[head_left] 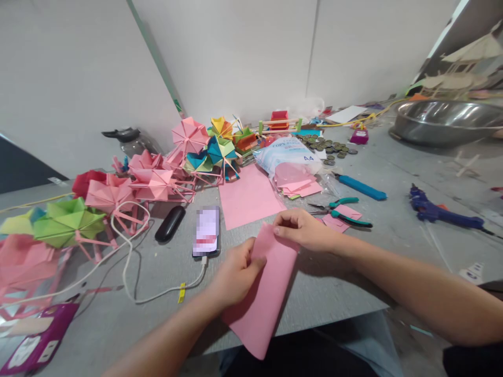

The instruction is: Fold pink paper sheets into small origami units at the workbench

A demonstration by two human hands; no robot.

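Between my two hands is a sheet of pink paper (271, 293), folded over lengthwise, its lower end reaching past the table's front edge. My left hand (238, 272) grips the left side of the sheet, thumb on top. At the upper right corner, my right hand (301, 230) pinches the paper between thumb and fingers. A flat pink sheet (249, 199) lies on the table just beyond. Pliers with teal handles (338, 212) rest beside my right hand, over small pink paper pieces. To the left of my left hand lies a phone (206, 230) plugged into a white cable.
Folded paper umbrellas (153, 183) crowd the left side. A black case (170, 223) lies near the phone. Behind are a plastic copy-paper bag (288, 154) and coins (326, 146). Rightward are a blue-handled cutter (363, 187), a blue glue gun (444, 212) and a metal bowl (448, 123).
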